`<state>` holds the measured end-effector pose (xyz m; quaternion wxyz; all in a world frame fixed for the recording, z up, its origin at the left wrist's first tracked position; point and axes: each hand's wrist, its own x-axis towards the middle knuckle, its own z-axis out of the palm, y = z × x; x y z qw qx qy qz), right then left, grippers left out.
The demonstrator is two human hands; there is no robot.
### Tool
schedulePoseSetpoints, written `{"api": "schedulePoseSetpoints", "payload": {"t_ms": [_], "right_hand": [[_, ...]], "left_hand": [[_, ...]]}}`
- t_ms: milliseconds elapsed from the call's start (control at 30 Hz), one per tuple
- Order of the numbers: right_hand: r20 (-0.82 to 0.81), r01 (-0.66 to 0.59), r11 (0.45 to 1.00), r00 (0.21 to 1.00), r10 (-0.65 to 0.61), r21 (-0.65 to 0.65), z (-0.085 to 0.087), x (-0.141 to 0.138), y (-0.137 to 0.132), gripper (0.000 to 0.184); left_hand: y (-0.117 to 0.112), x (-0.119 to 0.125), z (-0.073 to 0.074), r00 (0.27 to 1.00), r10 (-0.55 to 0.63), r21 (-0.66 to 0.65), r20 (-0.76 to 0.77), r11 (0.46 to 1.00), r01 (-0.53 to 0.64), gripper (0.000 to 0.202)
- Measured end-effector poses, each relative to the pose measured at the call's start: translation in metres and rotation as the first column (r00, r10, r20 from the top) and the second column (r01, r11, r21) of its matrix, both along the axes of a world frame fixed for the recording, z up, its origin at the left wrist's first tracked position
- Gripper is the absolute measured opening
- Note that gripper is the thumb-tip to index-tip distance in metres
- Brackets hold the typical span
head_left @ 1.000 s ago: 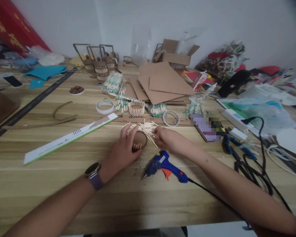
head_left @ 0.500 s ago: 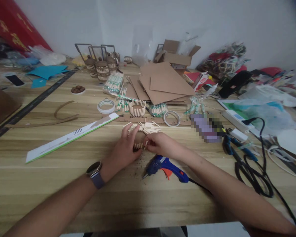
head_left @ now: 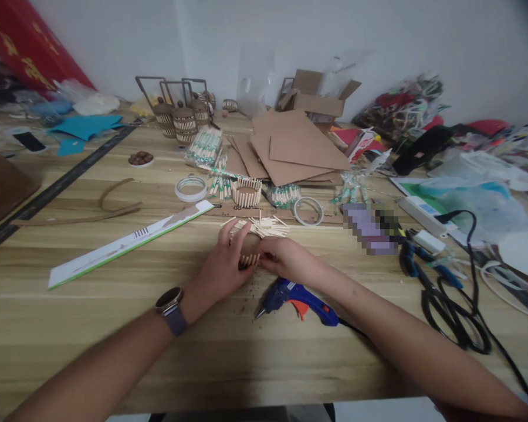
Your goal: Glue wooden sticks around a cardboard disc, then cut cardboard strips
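Observation:
My left hand [head_left: 222,258], with a watch on the wrist, curls around a small round cardboard ring [head_left: 250,259] lined with short wooden sticks. Its thumb lies along the near side and its fingers reach over the far side. At the ring's right edge, the fingers of my right hand [head_left: 286,258] are pinched together on a wooden stick, mostly hidden by the fingertips. Just behind the ring lies a loose pile of wooden sticks [head_left: 270,225]. A blue glue gun [head_left: 286,296] rests on the table in front of my right hand, its nozzle pointing left.
A finished-looking stick ring [head_left: 247,193] stands farther back between two tape rolls [head_left: 190,189]. Cardboard sheets [head_left: 299,143] and lidded baskets [head_left: 185,124] are behind. A white strip [head_left: 127,246] lies left; black cables [head_left: 457,316] and a power strip [head_left: 422,215] lie right.
The right fingertips have moved in slightly against the ring, and the stick between them now shows less. My left hand keeps its hold; the view has shifted a little.

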<state>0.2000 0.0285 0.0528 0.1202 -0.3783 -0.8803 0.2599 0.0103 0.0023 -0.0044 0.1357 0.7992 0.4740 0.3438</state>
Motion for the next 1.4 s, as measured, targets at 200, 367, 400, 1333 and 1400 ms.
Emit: {"api": "schedulePoseSetpoints", "payload": {"t_ms": [200, 367, 400, 1333, 1400], "right_hand": [[-0.065, -0.048, 0.998, 0.997, 0.051, 0.046, -0.005, 0.006, 0.004, 0.012], [-0.057, -0.078, 0.996, 0.995, 0.080, 0.042, -0.005, 0.005, 0.007, 0.013], [-0.059, -0.081, 0.996, 0.995, 0.083, 0.043, -0.005, 0.005, 0.007, 0.012], [0.339, 0.259, 0.939, 0.925, -0.174, -0.227, 0.019, 0.072, -0.074, 0.018], [0.294, 0.281, 0.931, 0.933, -0.208, -0.232, 0.012, 0.074, -0.076, 0.014]], "left_hand": [[0.000, 0.000, 0.000, 1.000, 0.003, -0.001, -0.006, 1.000, -0.003, 0.085], [-0.001, 0.002, 0.002, 1.000, 0.010, 0.020, 0.003, 1.000, -0.010, 0.084], [-0.001, 0.003, 0.002, 1.000, 0.014, 0.018, 0.004, 1.000, -0.014, 0.085], [-0.006, 0.015, 0.006, 0.993, 0.115, -0.038, -0.007, 0.993, -0.115, 0.087], [-0.006, 0.015, 0.006, 0.993, 0.117, -0.036, -0.017, 0.992, -0.118, 0.086]]}}
